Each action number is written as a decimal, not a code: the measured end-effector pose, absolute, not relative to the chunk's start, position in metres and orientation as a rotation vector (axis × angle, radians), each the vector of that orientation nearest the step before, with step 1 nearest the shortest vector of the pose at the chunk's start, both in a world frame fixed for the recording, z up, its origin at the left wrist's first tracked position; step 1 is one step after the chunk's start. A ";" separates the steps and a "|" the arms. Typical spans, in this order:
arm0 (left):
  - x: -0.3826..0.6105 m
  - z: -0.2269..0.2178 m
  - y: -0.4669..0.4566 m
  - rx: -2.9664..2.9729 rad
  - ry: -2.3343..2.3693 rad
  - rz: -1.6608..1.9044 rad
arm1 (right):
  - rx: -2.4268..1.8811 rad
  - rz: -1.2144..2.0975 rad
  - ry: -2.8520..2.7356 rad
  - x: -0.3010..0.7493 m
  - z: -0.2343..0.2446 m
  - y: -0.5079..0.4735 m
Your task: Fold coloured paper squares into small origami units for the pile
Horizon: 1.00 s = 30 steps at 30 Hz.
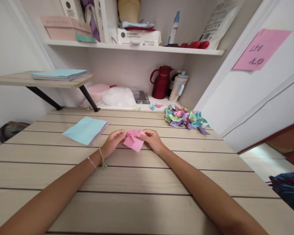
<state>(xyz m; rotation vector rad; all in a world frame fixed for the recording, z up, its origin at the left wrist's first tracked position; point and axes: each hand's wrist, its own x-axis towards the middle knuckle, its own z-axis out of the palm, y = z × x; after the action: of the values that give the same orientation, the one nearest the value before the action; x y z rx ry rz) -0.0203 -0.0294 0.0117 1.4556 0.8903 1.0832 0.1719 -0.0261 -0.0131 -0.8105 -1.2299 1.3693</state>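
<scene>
A partly folded sheet of pink origami paper (pixel 135 143) is held between my two hands above the middle of the table. My left hand (pixel 114 140) pinches its left corner between thumb and fingers. At the right corner, my right hand (pixel 153 139) grips the paper, its thumb lying on top of a fold. To the left of my left hand lies a stack of square paper (pixel 85 130) with a light blue sheet uppermost. A heap of folded paper pieces (pixel 185 118) in several colours sits at the back right.
A small raised shelf (pixel 12 79) at the left bears more paper (pixel 60 74). Behind the table stand a dark red jug (pixel 161 83), a pale bottle (pixel 178 87) and a white plastic bag (pixel 119 97). A pink note (pixel 262 49) hangs on the right.
</scene>
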 end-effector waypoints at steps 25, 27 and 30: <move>-0.017 0.013 -0.030 1.480 1.089 1.112 | -0.869 1.222 -1.174 0.173 -0.013 -0.023; -0.016 0.013 -0.031 1.457 1.056 1.121 | -0.876 1.183 -1.218 0.174 -0.015 -0.022; -0.016 0.012 -0.031 1.455 1.005 1.153 | -0.883 1.177 -1.316 0.174 -0.017 -0.023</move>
<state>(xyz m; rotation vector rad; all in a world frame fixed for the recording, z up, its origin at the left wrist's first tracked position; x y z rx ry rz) -0.0163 -0.0305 0.0124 1.4551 1.0046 1.1526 0.1743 -0.0226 -0.0167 -0.8827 -1.3165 1.1770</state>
